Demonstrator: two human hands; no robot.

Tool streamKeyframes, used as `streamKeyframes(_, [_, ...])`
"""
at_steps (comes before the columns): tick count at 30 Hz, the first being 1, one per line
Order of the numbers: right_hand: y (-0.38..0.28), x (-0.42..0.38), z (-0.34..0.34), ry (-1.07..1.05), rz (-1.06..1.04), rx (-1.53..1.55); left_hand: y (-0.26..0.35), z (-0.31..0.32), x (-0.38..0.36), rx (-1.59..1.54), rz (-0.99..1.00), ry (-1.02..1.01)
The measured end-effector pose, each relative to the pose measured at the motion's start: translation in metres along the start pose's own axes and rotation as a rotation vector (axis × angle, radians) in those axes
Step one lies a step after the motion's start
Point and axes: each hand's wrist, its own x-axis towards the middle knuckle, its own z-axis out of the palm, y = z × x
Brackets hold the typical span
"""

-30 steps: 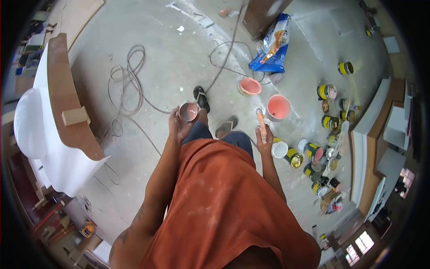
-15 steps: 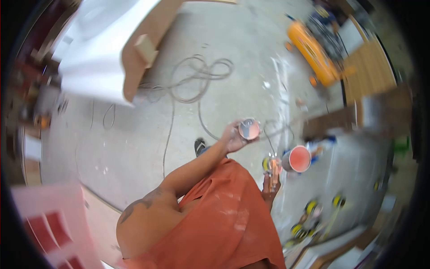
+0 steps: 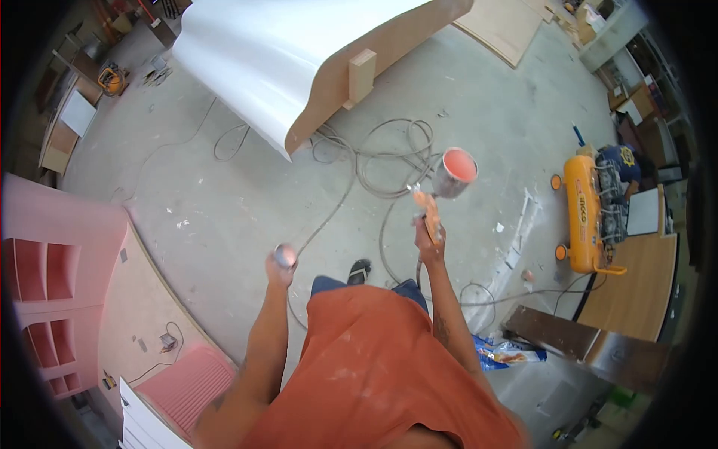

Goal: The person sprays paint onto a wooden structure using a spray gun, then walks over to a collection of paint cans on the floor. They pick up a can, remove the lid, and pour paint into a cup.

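At frame centre, the right hand (image 3: pixel 429 238) wraps its grip around the handle of a spray gun (image 3: pixel 441 187), whose open cup (image 3: pixel 456 170) shows pink paint inside. Left of it, lower, the left hand (image 3: pixel 280 268) is closed on a small round lid (image 3: pixel 284 256), mostly hidden by the fingers. A hose (image 3: pixel 374 161) coils on the concrete floor (image 3: pixel 224 209) behind. A white panel (image 3: pixel 269 52) fills the upper left; a yellow compressor (image 3: pixel 582 213) stands at right, partly blurred.
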Motion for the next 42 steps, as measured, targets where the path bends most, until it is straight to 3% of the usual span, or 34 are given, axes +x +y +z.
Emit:
streamKeyframes(2, [0.003, 0.059, 0.036, -0.031, 0.084, 0.057, 0.017, -0.036, -0.021, -0.059, -0.044, 0.177])
streamKeyframes(5, [0.023, 0.132, 0.083, -0.068, -0.044, 0.060, -0.009, -0.096, -0.056, 0.009, 0.019, 0.248])
streamKeyframes(8, [0.052, 0.221, 0.132, -0.071, -0.083, 0.167, -0.032, -0.072, -0.108, -0.252, -0.030, 0.488])
streamKeyframes(10, [0.066, 0.268, 0.158, -0.121, -0.191, 0.073, -0.059, -0.052, -0.140, -0.442, -0.027, 0.634])
streamKeyframes(12, [0.069, 0.313, 0.180, -0.227, -0.016, 0.071, -0.071, -0.008, -0.154, -0.497, -0.024, 0.707])
streamKeyframes(14, [0.092, 0.355, 0.204, -0.250, -0.039, 0.114, -0.082, 0.041, -0.165, -0.542, -0.025, 0.800])
streamKeyframes(23, [0.112, 0.421, 0.212, -0.367, 0.212, 0.167, -0.076, 0.189, -0.102, -0.395, -0.079, 0.564])
streamKeyframes(24, [0.112, 0.424, 0.213, -0.367, 0.222, 0.166, -0.077, 0.196, -0.096, -0.391, -0.083, 0.572])
streamKeyframes(26, [0.109, 0.424, 0.217, -0.289, 0.015, 0.300, -0.083, 0.207, -0.093, -0.392, -0.112, 0.514])
streamKeyframes(32, [0.116, 0.426, 0.206, -0.373, 0.269, 0.377, -0.090, 0.229, -0.091, -0.425, -0.157, 0.577])
streamKeyframes(42, [0.113, 0.410, 0.156, -0.331, 0.258, 0.298, -0.086, 0.218, -0.081, -0.334, -0.165, 0.579])
